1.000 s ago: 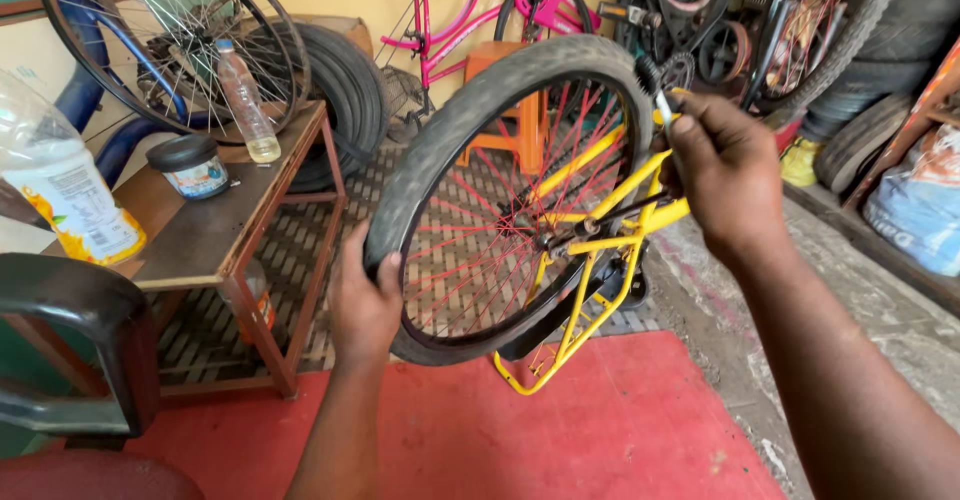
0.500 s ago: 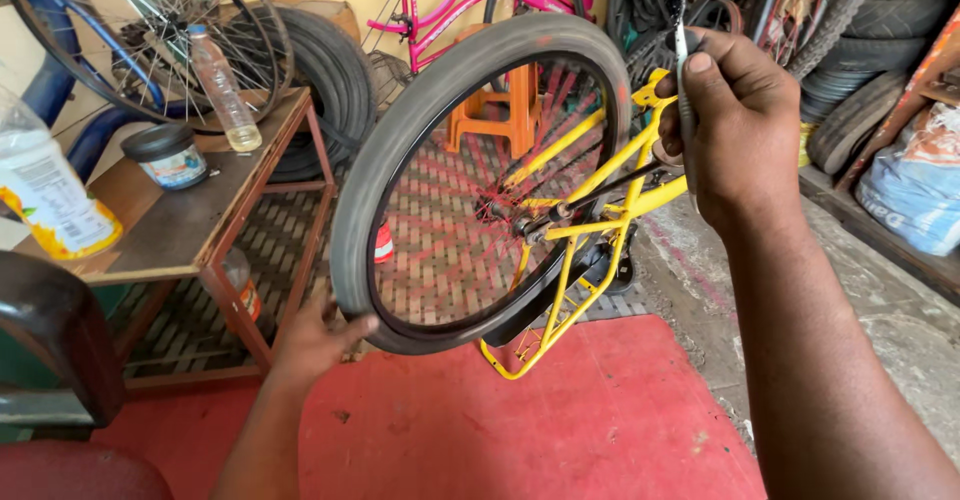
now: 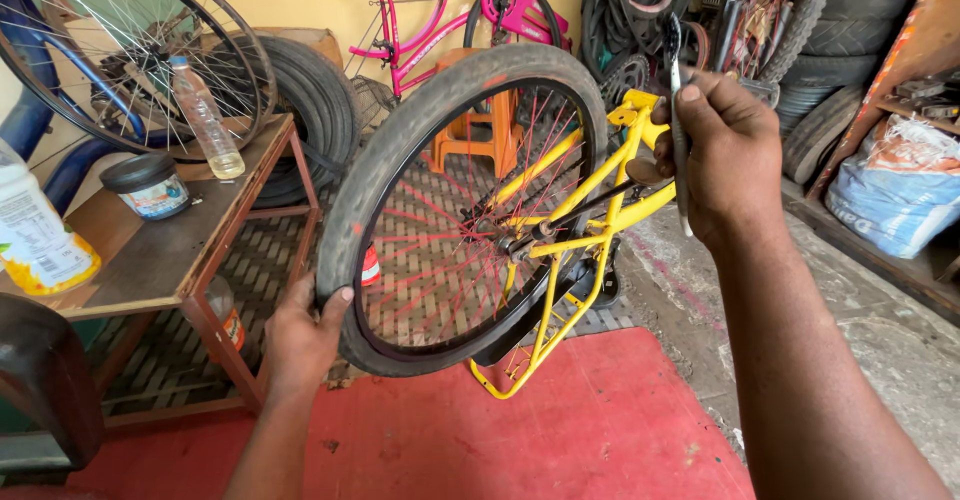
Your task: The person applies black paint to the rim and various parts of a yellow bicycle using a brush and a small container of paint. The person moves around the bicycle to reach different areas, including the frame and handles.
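A: Nearest the camera, what is gripping the wheel?

B: The left hand curls around the lower left rim of the black tyre, fingers wrapped onto the rubber, probably to steady the wheel.

A: And the other hand?

B: The right hand sits just right of the wheel, closed around a slim metal tool held upright, its head above the fist and its tip below. It looks ready for use near the frame.

A: Where does the wheel sit?

B: It is mounted in the yellow bicycle frame, red spokes meeting at the hub. The frame rests on the red mat below the wheel, so the wheel seems lifted clear.

A: What lies left of the wheel?

B: A wooden table with a plastic bottle, a dark-lidded jar and a white jug, within easy reach.

A: And beyond the wheel?

B: An orange stool, a pink bicycle frame against the yellow wall, and stacked tyres up to the right.
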